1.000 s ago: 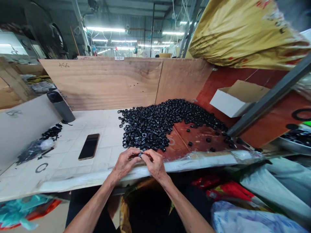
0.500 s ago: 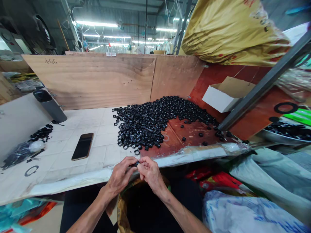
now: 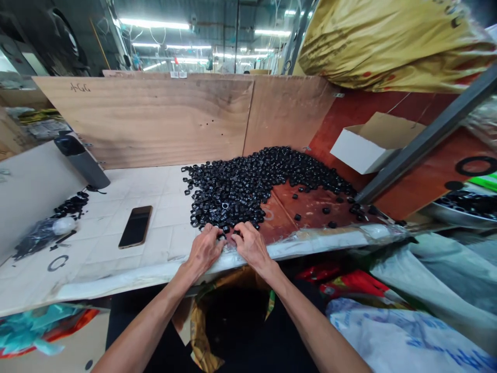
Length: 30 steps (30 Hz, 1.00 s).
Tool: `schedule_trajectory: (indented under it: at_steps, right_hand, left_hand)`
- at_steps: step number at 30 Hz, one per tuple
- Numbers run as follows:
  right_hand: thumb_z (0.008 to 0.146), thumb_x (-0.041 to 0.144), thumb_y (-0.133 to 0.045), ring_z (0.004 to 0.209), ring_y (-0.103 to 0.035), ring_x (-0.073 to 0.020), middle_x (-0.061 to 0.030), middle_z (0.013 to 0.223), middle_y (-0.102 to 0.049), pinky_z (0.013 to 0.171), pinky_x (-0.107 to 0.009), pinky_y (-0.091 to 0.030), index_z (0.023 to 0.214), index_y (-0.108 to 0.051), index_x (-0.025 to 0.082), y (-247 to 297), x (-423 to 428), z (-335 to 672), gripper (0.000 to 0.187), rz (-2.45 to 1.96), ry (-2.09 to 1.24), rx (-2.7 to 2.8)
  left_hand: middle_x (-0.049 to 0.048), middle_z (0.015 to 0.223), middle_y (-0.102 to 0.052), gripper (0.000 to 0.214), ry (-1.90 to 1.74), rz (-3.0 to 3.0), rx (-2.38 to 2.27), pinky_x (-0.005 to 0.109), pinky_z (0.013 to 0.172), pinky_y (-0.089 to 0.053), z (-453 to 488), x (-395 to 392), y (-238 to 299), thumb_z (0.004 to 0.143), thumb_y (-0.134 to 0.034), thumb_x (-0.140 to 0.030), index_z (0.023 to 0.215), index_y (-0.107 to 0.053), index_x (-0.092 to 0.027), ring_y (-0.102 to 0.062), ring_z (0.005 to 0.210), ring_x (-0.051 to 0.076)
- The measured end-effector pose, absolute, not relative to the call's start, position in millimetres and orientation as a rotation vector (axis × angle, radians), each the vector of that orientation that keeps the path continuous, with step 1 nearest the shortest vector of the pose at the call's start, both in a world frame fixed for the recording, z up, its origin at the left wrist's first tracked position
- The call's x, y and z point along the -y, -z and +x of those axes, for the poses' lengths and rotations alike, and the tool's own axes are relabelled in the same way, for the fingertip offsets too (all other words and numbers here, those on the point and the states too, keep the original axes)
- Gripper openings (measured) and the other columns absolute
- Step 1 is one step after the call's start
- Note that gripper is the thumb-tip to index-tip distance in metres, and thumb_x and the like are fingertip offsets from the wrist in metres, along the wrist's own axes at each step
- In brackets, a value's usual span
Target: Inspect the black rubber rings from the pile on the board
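At the near edge of a heap of small black plastic rings [image 3: 240, 181], my left hand [image 3: 206, 248] rests with its fingers curled. A black ring [image 3: 221, 237] shows at its thumb and fingertips. Just to the right, my right hand [image 3: 252, 247] bends over the same edge of the heap, thumb and fingers closed on a dark ring, mostly hidden. The hands are slightly apart, both over the front edge of the worktable [image 3: 166, 267]. Below them a yellow-brown sack [image 3: 200, 331] gapes with a dark inside.
A phone [image 3: 135, 227] lies left of the heap, with a dark bottle [image 3: 83, 160] behind it. A wooden board [image 3: 166, 124] closes the back. At right are a white carton [image 3: 357, 150], a slanted metal post [image 3: 419, 147] and stray rings. A yellow sack [image 3: 388, 46] bulges above.
Both hands have moved forward from above the sack to the heap's near edge. They were together at one small black piece; now they are apart. The view has shifted slightly.
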State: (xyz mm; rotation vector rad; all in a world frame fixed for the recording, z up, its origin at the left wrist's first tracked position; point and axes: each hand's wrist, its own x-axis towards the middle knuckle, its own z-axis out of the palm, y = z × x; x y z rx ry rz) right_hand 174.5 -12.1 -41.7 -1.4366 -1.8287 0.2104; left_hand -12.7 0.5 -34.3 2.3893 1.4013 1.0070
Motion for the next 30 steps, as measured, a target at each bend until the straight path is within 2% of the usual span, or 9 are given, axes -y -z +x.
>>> schedule_trajectory:
  at_steps: [4, 6, 9, 12, 16, 22, 25, 30]
  right_hand:
    - [0.088, 0.014, -0.061, 0.083, -0.060, -0.0208, -0.0059, 0.091, -0.059, 0.076, -0.030, -0.049, 0.086, -0.064, 0.020, 44, 19, 174, 0.007, -1.409, -0.173, 1.822]
    - [0.087, 0.013, -0.060, 0.081, -0.059, -0.0200, -0.0049, 0.086, -0.059, 0.076, -0.030, -0.049, 0.083, -0.063, 0.020, 44, 21, 176, 0.009, -1.369, -0.194, 1.821]
    - [0.086, 0.013, -0.059, 0.072, -0.060, -0.0171, -0.0037, 0.082, -0.063, 0.068, -0.028, -0.051, 0.085, -0.065, 0.020, 41, 21, 180, 0.009, -1.293, -0.325, 1.748]
    - [0.089, 0.023, -0.061, 0.076, -0.066, -0.0172, -0.0066, 0.093, -0.068, 0.065, -0.027, -0.056, 0.091, -0.069, 0.019, 38, 18, 181, 0.009, -1.147, -0.583, 1.568]
    - [0.084, 0.030, -0.071, 0.090, -0.072, -0.0218, -0.0105, 0.109, -0.072, 0.076, -0.034, -0.062, 0.089, -0.068, 0.020, 36, 16, 172, 0.012, -0.956, -0.840, 1.311]
    - [0.082, 0.024, -0.073, 0.091, -0.071, -0.0212, -0.0072, 0.094, -0.075, 0.088, -0.037, -0.057, 0.077, -0.069, 0.020, 33, 21, 160, 0.008, -0.964, -0.703, 1.405]
    - [0.082, 0.021, -0.072, 0.086, -0.070, -0.0197, -0.0062, 0.093, -0.074, 0.082, -0.033, -0.057, 0.083, -0.071, 0.020, 31, 23, 162, 0.001, -0.984, -0.658, 1.455]
    - [0.085, 0.021, -0.068, 0.089, -0.070, -0.0203, -0.0069, 0.098, -0.074, 0.079, -0.032, -0.058, 0.094, -0.075, 0.021, 34, 24, 166, 0.011, -0.980, -0.674, 1.505]
  left_hand:
    - [0.0019, 0.095, -0.062, 0.019, -0.974, 2.348, -1.383, 0.030, 0.070, -0.052, -16, 2, 41, 0.085, -0.068, -0.016, 0.103, -0.066, -0.022, -0.061, 0.069, 0.015]
    - [0.0017, 0.093, -0.066, 0.020, -0.981, 2.355, -1.356, 0.031, 0.074, -0.053, -17, 4, 40, 0.085, -0.068, -0.016, 0.103, -0.065, -0.022, -0.063, 0.072, 0.017]
    - [0.0016, 0.091, -0.069, 0.023, -1.028, 2.295, -1.379, 0.033, 0.077, -0.054, -17, 6, 39, 0.084, -0.068, -0.018, 0.106, -0.063, -0.022, -0.066, 0.079, 0.019]
    - [0.0018, 0.094, -0.071, 0.028, -1.061, 2.178, -1.325, 0.034, 0.078, -0.058, -16, 7, 38, 0.084, -0.068, -0.021, 0.111, -0.060, -0.023, -0.070, 0.082, 0.020]
    - [0.0021, 0.097, -0.071, 0.031, -1.081, 2.048, -1.179, 0.030, 0.075, -0.060, -14, 9, 37, 0.084, -0.066, -0.019, 0.113, -0.057, -0.022, -0.072, 0.078, 0.016]
    - [0.0022, 0.102, -0.070, 0.029, -1.121, 1.953, -1.126, 0.031, 0.080, -0.062, -15, 12, 31, 0.085, -0.069, -0.022, 0.111, -0.056, -0.022, -0.071, 0.081, 0.015]
    - [0.0034, 0.106, -0.067, 0.027, -1.144, 1.854, -1.060, 0.033, 0.087, -0.062, -16, 11, 31, 0.087, -0.069, -0.024, 0.110, -0.056, -0.021, -0.072, 0.091, 0.016]
    - [0.0043, 0.105, -0.065, 0.023, -1.195, 1.817, -0.987, 0.034, 0.085, -0.063, -16, 11, 29, 0.088, -0.071, -0.027, 0.107, -0.059, -0.020, -0.070, 0.093, 0.017]
